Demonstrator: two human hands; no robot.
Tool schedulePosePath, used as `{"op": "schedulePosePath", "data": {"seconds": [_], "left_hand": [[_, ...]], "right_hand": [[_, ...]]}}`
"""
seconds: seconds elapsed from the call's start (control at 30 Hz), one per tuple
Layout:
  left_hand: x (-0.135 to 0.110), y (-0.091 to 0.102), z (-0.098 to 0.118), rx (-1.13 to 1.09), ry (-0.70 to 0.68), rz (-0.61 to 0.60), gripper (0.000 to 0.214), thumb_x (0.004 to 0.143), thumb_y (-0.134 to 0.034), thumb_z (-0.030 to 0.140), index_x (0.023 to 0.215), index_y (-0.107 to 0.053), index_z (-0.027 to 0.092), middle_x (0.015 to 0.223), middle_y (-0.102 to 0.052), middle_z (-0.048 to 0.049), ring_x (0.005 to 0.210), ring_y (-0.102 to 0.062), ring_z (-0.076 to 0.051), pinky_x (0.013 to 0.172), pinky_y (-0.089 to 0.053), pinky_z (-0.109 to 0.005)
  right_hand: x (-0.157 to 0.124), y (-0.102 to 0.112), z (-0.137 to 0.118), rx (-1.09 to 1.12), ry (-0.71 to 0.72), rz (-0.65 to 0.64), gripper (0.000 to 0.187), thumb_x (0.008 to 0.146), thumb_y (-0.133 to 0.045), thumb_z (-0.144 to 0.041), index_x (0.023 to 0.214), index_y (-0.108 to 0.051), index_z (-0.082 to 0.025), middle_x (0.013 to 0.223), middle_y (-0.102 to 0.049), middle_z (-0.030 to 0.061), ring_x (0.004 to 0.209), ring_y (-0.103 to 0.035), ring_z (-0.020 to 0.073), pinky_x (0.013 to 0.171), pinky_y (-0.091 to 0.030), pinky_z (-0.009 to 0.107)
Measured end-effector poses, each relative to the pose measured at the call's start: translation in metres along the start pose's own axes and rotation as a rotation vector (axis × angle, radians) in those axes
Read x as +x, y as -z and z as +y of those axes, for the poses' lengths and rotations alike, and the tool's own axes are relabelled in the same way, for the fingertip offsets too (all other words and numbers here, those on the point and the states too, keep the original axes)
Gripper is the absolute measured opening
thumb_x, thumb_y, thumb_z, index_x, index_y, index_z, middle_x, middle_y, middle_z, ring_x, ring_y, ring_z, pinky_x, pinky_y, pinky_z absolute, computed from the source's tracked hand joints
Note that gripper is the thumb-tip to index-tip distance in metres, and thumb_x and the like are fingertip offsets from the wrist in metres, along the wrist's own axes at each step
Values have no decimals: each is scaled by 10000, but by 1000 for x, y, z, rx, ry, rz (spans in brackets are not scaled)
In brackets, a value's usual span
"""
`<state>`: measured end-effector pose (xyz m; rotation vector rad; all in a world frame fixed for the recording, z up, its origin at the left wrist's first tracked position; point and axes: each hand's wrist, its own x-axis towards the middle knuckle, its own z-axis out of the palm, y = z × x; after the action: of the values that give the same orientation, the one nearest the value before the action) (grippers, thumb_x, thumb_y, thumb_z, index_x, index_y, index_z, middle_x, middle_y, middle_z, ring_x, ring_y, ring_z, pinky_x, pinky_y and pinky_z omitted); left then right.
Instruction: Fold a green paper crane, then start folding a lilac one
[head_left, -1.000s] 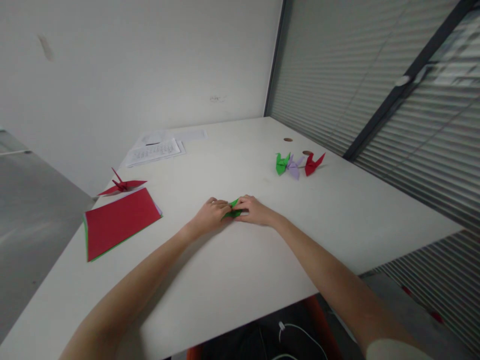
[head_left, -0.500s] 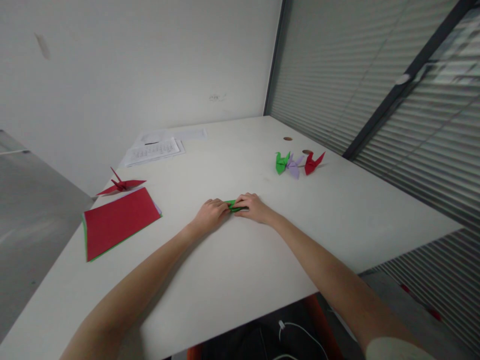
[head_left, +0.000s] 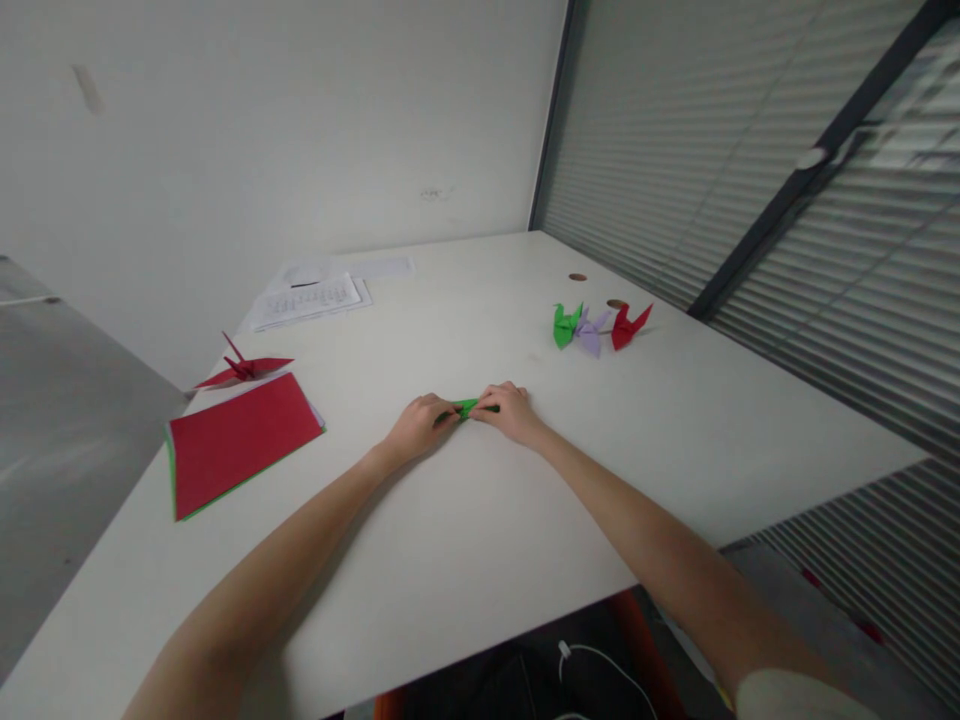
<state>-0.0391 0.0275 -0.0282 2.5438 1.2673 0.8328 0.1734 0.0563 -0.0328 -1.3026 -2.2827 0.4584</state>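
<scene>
Hands (head_left: 510, 412) pinch green paper (head_left: 466, 407) well in from the table's near edge (head_left: 487, 642).

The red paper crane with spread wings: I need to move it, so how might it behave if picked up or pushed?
The red paper crane is probably very light, since it looks folded from paper. Its thin, pointed wings would likely bend if pinched hard. Pushed, it may slide rather than roll, with those wings reaching out both sides.
</scene>
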Motion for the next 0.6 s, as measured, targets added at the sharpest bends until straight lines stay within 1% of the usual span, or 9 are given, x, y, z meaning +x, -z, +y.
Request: {"op": "schedulePosePath", "data": {"seconds": [0.1,0.17,0.37,0.5,0.6], "left_hand": [[-1,0,4,-18,33,-2,213,894,-523,285,910,-705,175,848,-705,-82,797,-635,-181,754,-504,-301],[-1,-1,6,-36,61,1,201,886,-531,282,890,-703,178,844,-705,-72,799,-633,-180,754,-502,-298],[2,-5,5,-106,162,15,202,873,-557,333,816,-687,189,803,-706,-37,755,-633,-169,724,-498,-294],[2,-5,5,-100,110,10,164,861,-577,308,800,-668,185,874,-708,-46,823,-633,-182,777,-497,-314],[1,-4,5,-89,60,-15,147,863,-571,275,789,-662,188,927,-706,-55,864,-627,-188,802,-495,-323]], "right_hand": [[1,-3,2,5,-90,54,237,815,-633,-498,804,-760,-298,921,-693,35,946,-525,237,819,-326,390],[2,-5,3,21,-111,83,262,800,-635,-520,777,-756,-289,906,-696,35,935,-535,235,820,-337,386],[2,-4,2,31,-149,63,254,789,-647,-515,791,-751,-283,922,-701,35,966,-536,249,834,-336,392],[2,-3,1,42,-154,49,260,787,-637,-539,809,-757,-309,936,-698,33,980,-518,259,844,-334,408],[3,-3,3,46,-189,33,239,773,-657,-531,800,-761,-317,958,-693,31,1002,-505,275,870,-326,434]]}}
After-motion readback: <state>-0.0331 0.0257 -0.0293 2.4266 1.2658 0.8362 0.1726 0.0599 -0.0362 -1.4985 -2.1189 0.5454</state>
